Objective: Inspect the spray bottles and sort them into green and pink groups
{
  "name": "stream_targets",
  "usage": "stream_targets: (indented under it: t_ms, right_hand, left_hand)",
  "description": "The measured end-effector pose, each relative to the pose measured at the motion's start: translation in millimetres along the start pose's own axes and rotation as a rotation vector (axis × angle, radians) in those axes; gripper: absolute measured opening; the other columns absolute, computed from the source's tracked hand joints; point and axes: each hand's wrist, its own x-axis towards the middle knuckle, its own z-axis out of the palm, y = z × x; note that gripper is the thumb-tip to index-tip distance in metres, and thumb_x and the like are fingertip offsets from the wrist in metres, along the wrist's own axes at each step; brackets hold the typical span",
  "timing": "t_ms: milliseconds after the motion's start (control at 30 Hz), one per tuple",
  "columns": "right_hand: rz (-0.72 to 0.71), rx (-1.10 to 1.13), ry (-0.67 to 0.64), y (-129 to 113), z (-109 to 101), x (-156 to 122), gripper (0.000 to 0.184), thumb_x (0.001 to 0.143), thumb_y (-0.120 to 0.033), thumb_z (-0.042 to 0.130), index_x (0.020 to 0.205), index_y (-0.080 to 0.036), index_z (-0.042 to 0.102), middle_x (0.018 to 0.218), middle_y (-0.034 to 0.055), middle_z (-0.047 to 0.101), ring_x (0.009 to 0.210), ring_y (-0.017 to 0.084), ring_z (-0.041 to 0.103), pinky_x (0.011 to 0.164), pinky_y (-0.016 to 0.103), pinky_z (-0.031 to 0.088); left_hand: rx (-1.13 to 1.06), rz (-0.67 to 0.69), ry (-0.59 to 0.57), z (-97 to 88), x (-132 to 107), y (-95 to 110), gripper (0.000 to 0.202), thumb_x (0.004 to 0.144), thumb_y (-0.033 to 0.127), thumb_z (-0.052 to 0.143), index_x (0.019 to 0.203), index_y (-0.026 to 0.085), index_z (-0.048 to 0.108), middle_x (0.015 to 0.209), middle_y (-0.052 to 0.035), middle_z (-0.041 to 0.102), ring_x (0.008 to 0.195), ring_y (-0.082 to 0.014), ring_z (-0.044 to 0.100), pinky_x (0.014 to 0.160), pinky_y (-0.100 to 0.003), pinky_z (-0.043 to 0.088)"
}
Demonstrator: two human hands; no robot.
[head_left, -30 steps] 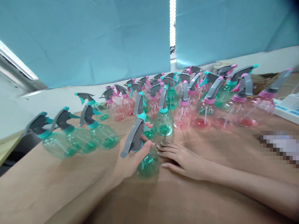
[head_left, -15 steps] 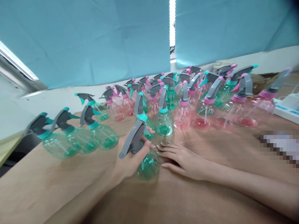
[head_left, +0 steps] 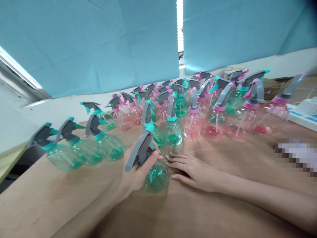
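Observation:
My left hand [head_left: 138,168] is wrapped round the neck of a clear green spray bottle [head_left: 156,178] with a grey trigger head, its base near or on the wooden table [head_left: 198,211]. The fingers partly hide the collar and the trigger. Resting flat on the tabletop just to the right, my right hand [head_left: 192,168] has its fingers stretched out and holds nothing. Behind the hands stands another green spray bottle [head_left: 173,132] with a turquoise collar. A further green one [head_left: 158,135] is partly covered by the held bottle's head.
Three green spray bottles [head_left: 111,145] line the left side. Several pink spray bottles [head_left: 192,124] and more green ones crowd the back. A white power strip [head_left: 302,117] lies at the far right, with a blurred-out object [head_left: 296,155] nearer. Blue sheeting [head_left: 111,43] hangs behind.
The view has shifted very slightly. My left hand keeps its grip on the green spray bottle, and my right hand stays flat in the same place.

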Motion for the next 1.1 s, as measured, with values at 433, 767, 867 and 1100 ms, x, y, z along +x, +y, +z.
stream_targets:
  t_ms: [433, 767, 867, 1100]
  right_hand:
    - [-0.012, 0.021, 0.014, 0, -1, 1, 0.045, 0.098, -0.039, 0.046, 0.134, -0.015, 0.054, 0.141, 0.012, 0.054, 0.133, 0.024, 0.045, 0.113, 0.043, 0.034]
    - [-0.016, 0.022, 0.023, -1, 0, 0, 0.04, 0.097, -0.038, 0.047, 0.13, -0.017, 0.058, 0.139, 0.0113, 0.055, 0.133, 0.023, 0.045, 0.113, 0.043, 0.034]
    - [-0.018, 0.023, 0.027, -1, 1, 0, 0.04, 0.098, -0.039, 0.047, 0.131, -0.019, 0.057, 0.138, 0.0103, 0.056, 0.133, 0.024, 0.045, 0.112, 0.044, 0.035]
    - [-0.036, 0.005, 0.024, -1, 1, -1, 0.038, 0.098, -0.037, 0.046, 0.13, -0.02, 0.057, 0.135, 0.0097, 0.059, 0.132, 0.025, 0.046, 0.111, 0.046, 0.037]
  left_hand:
    - [0.16, -0.014, 0.019, 6.8, 6, 2, 0.017, 0.086, 0.032, 0.055, 0.078, 0.026, 0.069, 0.086, 0.0006, 0.075, 0.084, -0.0218, 0.069, 0.088, -0.04, 0.052]
    - [0.203, 0.008, 0.015, 10.6, 4, 6, 0.043, 0.087, 0.035, 0.06, 0.128, 0.027, 0.049, 0.102, -0.0003, 0.073, 0.092, -0.0204, 0.068, 0.09, -0.037, 0.052]
    - [0.192, -0.036, 0.015, 9.2, 1, 6, 0.05, 0.085, 0.038, 0.063, 0.131, 0.029, 0.046, 0.101, -0.0005, 0.074, 0.096, -0.0239, 0.068, 0.086, -0.04, 0.054]
    - [0.045, -0.079, -0.007, 7.9, -9, 2, 0.06, 0.079, 0.036, 0.068, 0.134, 0.027, 0.044, 0.127, -0.005, 0.064, 0.118, -0.0271, 0.06, 0.094, -0.039, 0.053]
